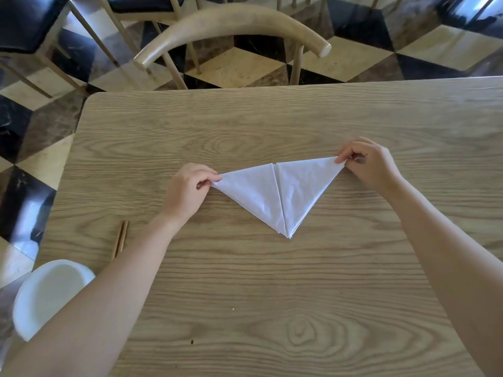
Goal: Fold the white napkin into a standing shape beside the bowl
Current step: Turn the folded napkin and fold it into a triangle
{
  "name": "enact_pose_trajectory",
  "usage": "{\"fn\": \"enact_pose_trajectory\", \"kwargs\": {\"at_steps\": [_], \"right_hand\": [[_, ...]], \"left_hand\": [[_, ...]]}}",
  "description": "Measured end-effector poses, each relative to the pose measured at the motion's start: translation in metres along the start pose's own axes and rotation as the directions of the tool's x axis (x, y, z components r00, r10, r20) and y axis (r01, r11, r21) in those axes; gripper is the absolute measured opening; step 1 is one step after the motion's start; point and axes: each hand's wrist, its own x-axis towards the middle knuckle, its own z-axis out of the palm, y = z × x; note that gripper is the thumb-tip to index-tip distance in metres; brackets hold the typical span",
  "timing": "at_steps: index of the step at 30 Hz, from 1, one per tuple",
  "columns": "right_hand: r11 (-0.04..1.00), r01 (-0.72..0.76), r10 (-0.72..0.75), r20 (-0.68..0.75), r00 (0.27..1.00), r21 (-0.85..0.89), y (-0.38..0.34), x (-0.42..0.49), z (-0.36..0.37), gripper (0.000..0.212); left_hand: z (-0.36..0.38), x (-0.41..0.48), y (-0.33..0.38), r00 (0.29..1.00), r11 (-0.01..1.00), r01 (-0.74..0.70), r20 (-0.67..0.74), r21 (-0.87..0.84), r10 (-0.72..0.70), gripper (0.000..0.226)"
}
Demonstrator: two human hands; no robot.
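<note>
Head view, round white bowl (49, 292): set at the pale wooden table's (245, 295) left edge.
Left hand (187, 189): one corner is pinched.
Folded white cloth napkin (296, 191): laid mid-table, triangular.
Right hand (373, 164): other corner is pinched.
Risk: layers could be skewed by uneven pulling.

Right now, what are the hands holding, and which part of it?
The white napkin. The left hand pinches its left tip, and the right hand pinches its right tip.
</note>
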Motion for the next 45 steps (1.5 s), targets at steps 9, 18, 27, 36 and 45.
{"fn": "enact_pose_trajectory", "kwargs": {"at_steps": [9,18,27,36,45], "right_hand": [[1.0,-0.014,0.014,-0.002,1.0,0.016,0.0,-0.002,-0.001,0.031],[0.951,-0.015,-0.02,-0.11,0.994,-0.31,-0.025,-0.017,0.012,0.039],[0.823,0.25,-0.154,0.224,0.962,-0.509,-0.06,-0.039,0.094,0.049],[0.946,0.163,-0.043,0.39,0.92,-0.279,-0.053,-0.017,0.083,0.047],[0.784,0.329,-0.149,0.356,0.923,-0.526,-0.048,-0.032,0.081,0.054]], "left_hand": [[0.004,-0.009,0.001,0.996,0.993,-0.058,-0.067,0.103,0.065,0.026],[0.019,-0.014,0.054,0.98,0.995,0.017,-0.199,0.093,0.002,0.041],[0.109,-0.038,0.105,0.963,0.9,0.205,0.086,0.384,-0.256,0.056],[0.102,-0.04,0.122,0.949,0.921,0.229,0.139,0.314,-0.284,0.067],[0.117,-0.061,0.141,0.966,0.88,0.18,0.091,0.439,-0.243,0.065]]}}
